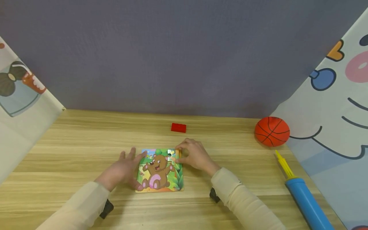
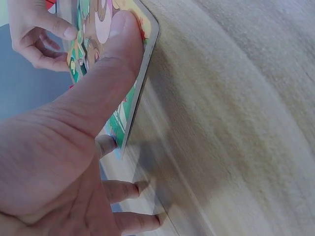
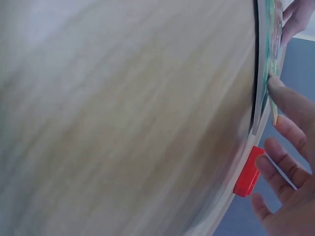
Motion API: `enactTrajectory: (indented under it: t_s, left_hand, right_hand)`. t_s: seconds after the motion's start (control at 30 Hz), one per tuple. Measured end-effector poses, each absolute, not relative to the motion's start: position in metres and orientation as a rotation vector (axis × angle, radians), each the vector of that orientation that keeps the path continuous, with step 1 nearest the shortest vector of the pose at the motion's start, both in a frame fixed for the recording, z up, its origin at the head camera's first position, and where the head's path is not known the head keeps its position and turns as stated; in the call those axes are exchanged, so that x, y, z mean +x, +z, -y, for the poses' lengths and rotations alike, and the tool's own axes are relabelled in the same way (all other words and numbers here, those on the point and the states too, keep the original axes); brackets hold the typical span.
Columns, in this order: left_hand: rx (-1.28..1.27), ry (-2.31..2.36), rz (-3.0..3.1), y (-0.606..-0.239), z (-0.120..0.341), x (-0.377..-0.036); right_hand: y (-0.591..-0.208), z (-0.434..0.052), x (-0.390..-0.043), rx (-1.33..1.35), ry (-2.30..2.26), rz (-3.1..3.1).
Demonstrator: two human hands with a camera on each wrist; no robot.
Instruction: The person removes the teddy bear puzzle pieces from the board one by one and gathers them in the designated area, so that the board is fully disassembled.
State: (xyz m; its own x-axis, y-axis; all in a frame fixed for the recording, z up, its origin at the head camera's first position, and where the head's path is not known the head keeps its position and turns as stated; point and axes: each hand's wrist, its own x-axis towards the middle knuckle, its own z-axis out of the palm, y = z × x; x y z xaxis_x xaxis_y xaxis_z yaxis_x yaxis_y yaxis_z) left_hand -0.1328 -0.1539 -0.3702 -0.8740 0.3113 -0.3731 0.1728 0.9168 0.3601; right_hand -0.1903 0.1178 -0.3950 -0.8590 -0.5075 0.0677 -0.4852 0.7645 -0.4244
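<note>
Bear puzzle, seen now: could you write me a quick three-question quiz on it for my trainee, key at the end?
1. True or false: the red block lies farther from the person than the bear puzzle.

2. In the head view, which corner of the puzzle is the right hand at?
A) lower left
B) upper right
C) lower right

3. Fill in: the ____ of the left hand lies over the puzzle's lower left corner area.

Key: 1. True. 2. B. 3. thumb.

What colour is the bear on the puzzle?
Mostly brown, with a pink belly; the puzzle shows best in the head view.
</note>
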Motion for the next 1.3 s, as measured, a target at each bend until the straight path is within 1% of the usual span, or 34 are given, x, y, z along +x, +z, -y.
enactTrajectory:
  t_s: [0.3,0.57,0.87,1.3]
  left_hand:
    - [0.337,0.461,-2.636,-0.370,0.154,-0.133]
    - [0.344,0.454,-2.631,-0.371,0.154,-0.133]
    - [0.357,0.448,-2.630,-0.371,0.153,-0.134]
    - [0.357,0.441,-2.631,-0.370,0.152,-0.135]
  right_hand:
    - [-0.394,-0.128,-0.194,-0.809,-0.755,-2.859]
    - [-0.387,-0.145,-0.194,-0.720,-0.859,-2.807]
    - [-0.382,-0.168,-0.192,-0.682,-0.853,-2.816]
    - [-0.388,-0.202,-0.192,-0.663,-0.865,-2.818]
